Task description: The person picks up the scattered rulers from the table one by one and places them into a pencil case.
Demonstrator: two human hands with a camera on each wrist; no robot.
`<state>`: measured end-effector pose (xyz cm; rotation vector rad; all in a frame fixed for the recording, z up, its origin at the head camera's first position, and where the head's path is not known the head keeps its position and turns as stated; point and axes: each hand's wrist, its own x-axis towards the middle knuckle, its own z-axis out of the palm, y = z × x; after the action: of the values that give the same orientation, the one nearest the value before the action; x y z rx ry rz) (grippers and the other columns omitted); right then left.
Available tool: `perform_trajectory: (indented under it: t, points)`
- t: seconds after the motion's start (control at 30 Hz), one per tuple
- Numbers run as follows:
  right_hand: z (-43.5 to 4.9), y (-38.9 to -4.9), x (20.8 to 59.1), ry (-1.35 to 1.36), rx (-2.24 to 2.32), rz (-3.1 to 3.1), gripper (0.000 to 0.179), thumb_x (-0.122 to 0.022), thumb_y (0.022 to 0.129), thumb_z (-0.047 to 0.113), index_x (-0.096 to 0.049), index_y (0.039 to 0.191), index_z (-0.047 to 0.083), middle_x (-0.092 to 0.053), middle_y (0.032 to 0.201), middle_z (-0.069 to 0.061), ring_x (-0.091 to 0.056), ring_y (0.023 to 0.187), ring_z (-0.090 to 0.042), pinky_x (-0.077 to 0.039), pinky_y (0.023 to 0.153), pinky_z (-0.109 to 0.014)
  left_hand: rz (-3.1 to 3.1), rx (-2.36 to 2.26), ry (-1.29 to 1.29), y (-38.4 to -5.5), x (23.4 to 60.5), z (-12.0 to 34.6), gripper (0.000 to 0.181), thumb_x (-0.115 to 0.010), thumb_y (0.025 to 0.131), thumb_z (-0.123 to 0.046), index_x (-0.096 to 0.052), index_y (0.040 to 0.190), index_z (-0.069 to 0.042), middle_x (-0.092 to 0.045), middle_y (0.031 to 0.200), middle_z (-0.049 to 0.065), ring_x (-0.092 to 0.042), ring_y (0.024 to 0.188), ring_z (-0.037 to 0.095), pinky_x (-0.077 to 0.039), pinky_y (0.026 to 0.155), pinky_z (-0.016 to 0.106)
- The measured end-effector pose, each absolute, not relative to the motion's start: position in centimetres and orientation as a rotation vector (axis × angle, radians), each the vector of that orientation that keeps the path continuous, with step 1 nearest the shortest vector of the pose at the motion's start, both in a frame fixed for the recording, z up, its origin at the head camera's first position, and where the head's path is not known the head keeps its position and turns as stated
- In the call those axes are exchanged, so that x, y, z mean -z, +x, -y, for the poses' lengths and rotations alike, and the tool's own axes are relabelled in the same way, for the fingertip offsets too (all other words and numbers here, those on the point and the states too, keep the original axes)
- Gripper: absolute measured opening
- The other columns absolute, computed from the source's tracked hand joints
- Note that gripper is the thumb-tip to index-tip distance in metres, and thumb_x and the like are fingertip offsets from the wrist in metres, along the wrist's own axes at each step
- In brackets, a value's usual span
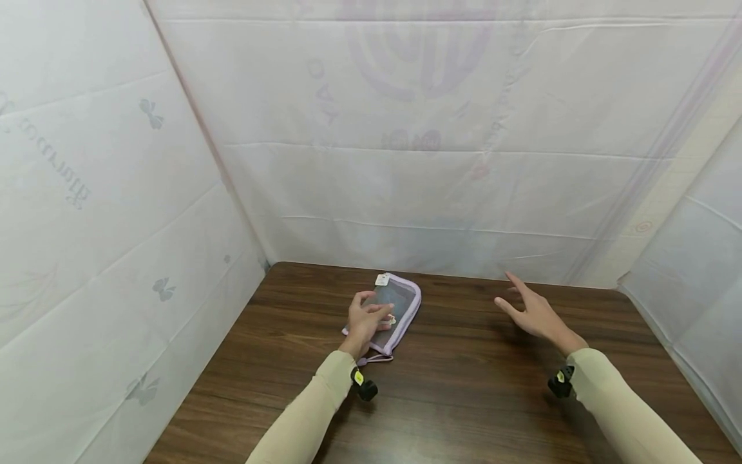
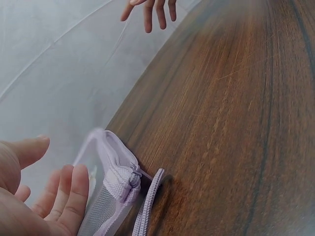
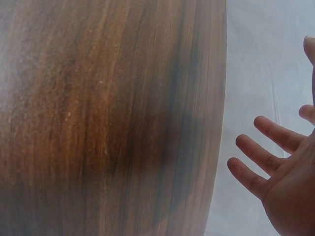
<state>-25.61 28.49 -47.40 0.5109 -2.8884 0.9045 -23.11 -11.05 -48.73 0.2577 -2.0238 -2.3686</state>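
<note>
A pouch [image 1: 404, 298] of grey see-through mesh with a lilac zipped border lies on the brown wooden table [image 1: 464, 374]. At its far corner sits a small white tag [image 1: 382, 280], and a lilac wrist strap [image 2: 148, 204] trails from its near end. My left hand [image 1: 365, 322] hovers over the pouch's left part and hides some of it. In the left wrist view its thumb stands apart from loosely bent fingers [image 2: 78, 194], with nothing pinched between them. Well to the right, my right hand [image 1: 536, 316] is held above the table, fingers spread and holding nothing.
Pale printed sheeting [image 1: 406, 174] hangs behind the table's far edge, with more along the left and right sides. A small black device [image 1: 364, 386] is strapped to the left wrist, and a similar device [image 1: 560, 382] to the right.
</note>
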Motion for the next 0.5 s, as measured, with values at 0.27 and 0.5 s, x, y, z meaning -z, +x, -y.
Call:
perform_trajectory:
  t: [0.27,0.5]
  points:
    - [-28.65,-25.68,47.44,0.504,-0.904,2.892,0.082,-0.051,0.105,0.051,-0.013,0.164,0.009,-0.043,0.15,-0.035,-0.044,0.131,-0.058,-0.04,0.1,-0.078,1.973,2.383,0.269,-23.57,49.79,11.08,0.067,-0.081,0.089,-0.008,-0.041,0.143,-0.003,-0.073,0.1,0.014,-0.073,0.093,0.042,-0.067,0.069,0.041]
    - [-28.88,-25.37,47.39,0.5,-0.894,2.893,0.082,-0.052,0.105,0.051,-0.012,0.164,0.01,-0.044,0.149,-0.035,-0.044,0.131,-0.058,-0.04,0.101,-0.078,1.969,2.385,0.253,-23.41,49.52,11.21,0.066,-0.081,0.091,-0.019,-0.042,0.142,-0.003,-0.071,0.103,0.017,-0.071,0.093,0.044,-0.065,0.061,0.032]
